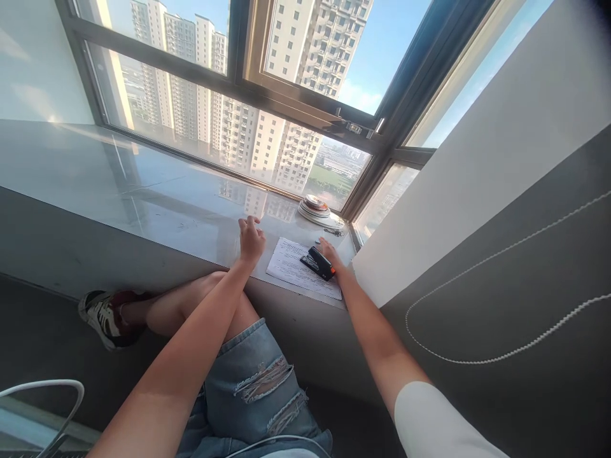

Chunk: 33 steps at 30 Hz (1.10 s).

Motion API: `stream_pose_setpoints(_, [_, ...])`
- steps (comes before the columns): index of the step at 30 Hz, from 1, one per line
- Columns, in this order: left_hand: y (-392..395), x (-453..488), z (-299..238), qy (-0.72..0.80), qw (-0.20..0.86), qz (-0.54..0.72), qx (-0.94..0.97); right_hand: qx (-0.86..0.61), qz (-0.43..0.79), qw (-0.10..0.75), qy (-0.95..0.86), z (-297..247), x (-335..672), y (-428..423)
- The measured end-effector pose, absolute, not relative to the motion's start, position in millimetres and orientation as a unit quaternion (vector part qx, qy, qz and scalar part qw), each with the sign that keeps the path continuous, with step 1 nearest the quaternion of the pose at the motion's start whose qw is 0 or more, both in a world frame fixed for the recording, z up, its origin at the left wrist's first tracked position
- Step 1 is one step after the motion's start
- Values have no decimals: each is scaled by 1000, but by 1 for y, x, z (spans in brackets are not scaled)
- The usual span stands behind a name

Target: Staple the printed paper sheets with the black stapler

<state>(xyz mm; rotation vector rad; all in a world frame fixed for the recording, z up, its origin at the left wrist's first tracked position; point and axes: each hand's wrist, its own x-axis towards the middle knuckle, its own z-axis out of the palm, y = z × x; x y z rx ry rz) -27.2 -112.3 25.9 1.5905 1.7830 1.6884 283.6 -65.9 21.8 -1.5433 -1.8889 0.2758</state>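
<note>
My left hand [251,242] is raised over the windowsill, to the left of a few printed sheets of paper [282,266]. Its fingers are curled in, and whatever may be between them cannot be made out. A black stapler [319,263] with an orange spot at one end lies on the sheets. Just beyond and right of the stapler is my right hand [330,252], partly hidden behind it. The right fingers look drawn together near a tiny pale blue thing [317,242], too small to name.
A stack of round plates or lids [315,210] sits in the sill's corner, with a small dark item [333,232], perhaps keys, in front. Window frames [305,102] rise behind. A white beaded blind cord [477,362] hangs at right; my bent leg [191,305] is below the sill.
</note>
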Motion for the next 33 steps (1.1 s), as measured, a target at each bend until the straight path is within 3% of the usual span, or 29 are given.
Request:
stream_pose_setpoints(8, [-128, -22, 40, 587, 62, 619, 519, -578, 122, 190, -784, 18, 202, -28])
stream_pose_setpoints(17, [-143, -27, 49, 584, -6, 641, 498, -526, 147, 90, -833, 27, 60, -15])
stream_pose_setpoints(25, [-143, -26, 44, 586, -16, 612, 532, -531, 134, 76, -833, 29, 64, -21])
stream_pose_setpoints(33, [-130, -28, 37, 572, 19, 586, 574, -568, 114, 119, -806, 18, 143, -29])
